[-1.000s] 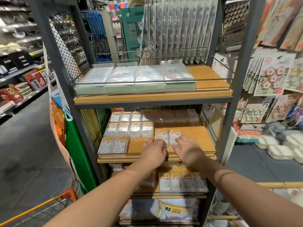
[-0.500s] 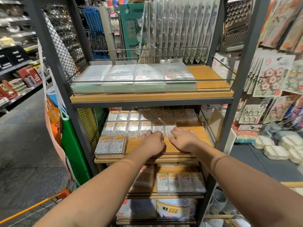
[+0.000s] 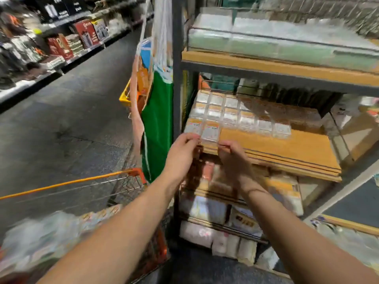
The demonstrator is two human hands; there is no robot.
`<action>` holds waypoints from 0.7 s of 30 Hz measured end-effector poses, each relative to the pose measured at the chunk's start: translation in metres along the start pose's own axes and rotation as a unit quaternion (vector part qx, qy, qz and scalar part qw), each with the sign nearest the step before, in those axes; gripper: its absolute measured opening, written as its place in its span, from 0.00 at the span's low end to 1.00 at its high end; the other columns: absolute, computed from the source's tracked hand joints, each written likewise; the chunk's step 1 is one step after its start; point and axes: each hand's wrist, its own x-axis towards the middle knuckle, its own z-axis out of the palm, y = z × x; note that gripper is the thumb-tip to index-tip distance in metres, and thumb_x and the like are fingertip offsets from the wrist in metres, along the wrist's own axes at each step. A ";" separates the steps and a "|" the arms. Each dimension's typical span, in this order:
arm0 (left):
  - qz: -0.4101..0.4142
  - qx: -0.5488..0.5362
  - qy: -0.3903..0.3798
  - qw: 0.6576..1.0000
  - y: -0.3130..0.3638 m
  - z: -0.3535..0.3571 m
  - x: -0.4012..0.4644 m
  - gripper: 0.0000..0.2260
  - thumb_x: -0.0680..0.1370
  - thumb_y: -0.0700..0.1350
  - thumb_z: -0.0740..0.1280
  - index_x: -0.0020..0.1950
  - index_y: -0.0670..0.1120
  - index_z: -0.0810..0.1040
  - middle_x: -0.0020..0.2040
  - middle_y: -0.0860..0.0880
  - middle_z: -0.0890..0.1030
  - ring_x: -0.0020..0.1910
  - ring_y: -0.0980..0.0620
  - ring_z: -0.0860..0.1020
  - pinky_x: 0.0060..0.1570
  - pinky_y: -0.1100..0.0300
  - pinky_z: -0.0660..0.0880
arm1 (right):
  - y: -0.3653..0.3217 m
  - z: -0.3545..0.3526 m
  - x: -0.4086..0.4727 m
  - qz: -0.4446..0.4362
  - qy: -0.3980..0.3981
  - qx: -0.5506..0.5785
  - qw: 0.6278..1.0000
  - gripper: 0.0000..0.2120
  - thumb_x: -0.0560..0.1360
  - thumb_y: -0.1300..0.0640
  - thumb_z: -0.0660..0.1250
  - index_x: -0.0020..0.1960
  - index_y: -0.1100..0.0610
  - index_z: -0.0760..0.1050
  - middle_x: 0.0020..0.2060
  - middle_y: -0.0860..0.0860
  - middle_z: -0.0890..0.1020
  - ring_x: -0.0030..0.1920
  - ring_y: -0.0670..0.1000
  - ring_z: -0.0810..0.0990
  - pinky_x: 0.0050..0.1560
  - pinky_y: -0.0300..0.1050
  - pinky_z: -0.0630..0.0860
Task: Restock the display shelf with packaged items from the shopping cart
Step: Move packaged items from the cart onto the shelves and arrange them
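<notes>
Two hands (image 3: 182,148), one shopping cart (image 3: 131,173)

— Both hands at the front edge of the middle wooden shelf (image 3: 287,148)?
— Yes. Left hand (image 3: 180,152) touching the front-left packet (image 3: 192,128), fingertips at its near edge. Right hand (image 3: 231,154) just beside, fingers curled at the near edge of the neighbouring packet (image 3: 211,131); grip too blurred to judge.
— Further back on that shelf?
— Rows of small clear packets (image 3: 240,117), filling the left and rear; bare wood to the right.
— Above?
— Flat clear packs (image 3: 266,39) behind a wire rail, heavily blurred.
— To the left?
— Shopping cart (image 3: 82,181) with orange handle, blurred goods (image 3: 41,238) inside; green bag (image 3: 156,124) hanging off the rack's post.
</notes>
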 end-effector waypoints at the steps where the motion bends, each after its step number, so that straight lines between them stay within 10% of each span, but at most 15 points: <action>1: -0.013 -0.027 0.019 0.999 -0.010 -0.019 -0.007 0.04 0.74 0.48 0.66 0.41 0.53 0.81 0.41 0.52 0.82 0.42 0.49 0.79 0.44 0.56 0.74 | -0.005 0.023 -0.007 0.005 -0.002 0.015 1.000 0.10 0.76 0.60 0.63 0.53 0.47 0.78 0.45 0.47 0.78 0.44 0.42 0.76 0.51 0.37 0.74; 6: -0.106 -0.045 0.111 0.987 -0.093 -0.140 -0.030 0.08 0.80 0.36 0.60 0.45 0.44 0.76 0.42 0.45 0.77 0.36 0.49 0.75 0.29 0.68 0.71 | -0.026 0.160 -0.047 0.097 -0.172 -0.019 0.980 0.04 0.80 0.54 0.61 0.52 0.50 0.75 0.39 0.48 0.77 0.39 0.49 0.74 0.45 0.52 0.74; 14: -0.400 -0.139 0.231 0.876 -0.240 -0.292 -0.063 0.04 0.78 0.43 0.62 0.48 0.45 0.75 0.37 0.50 0.75 0.28 0.54 0.70 0.24 0.63 0.62 | -0.004 0.323 -0.094 0.205 -0.369 -0.112 0.900 0.11 0.77 0.52 0.61 0.56 0.50 0.77 0.46 0.48 0.81 0.43 0.49 0.79 0.41 0.42 0.71; 21: -0.490 -0.265 0.267 0.786 -0.330 -0.363 -0.062 0.06 0.82 0.43 0.58 0.54 0.44 0.73 0.39 0.47 0.74 0.23 0.54 0.70 0.18 0.67 0.62 | 0.063 0.416 -0.100 0.307 -0.441 -0.215 0.816 0.09 0.79 0.53 0.60 0.48 0.53 0.78 0.40 0.53 0.80 0.36 0.49 0.75 0.33 0.39 0.67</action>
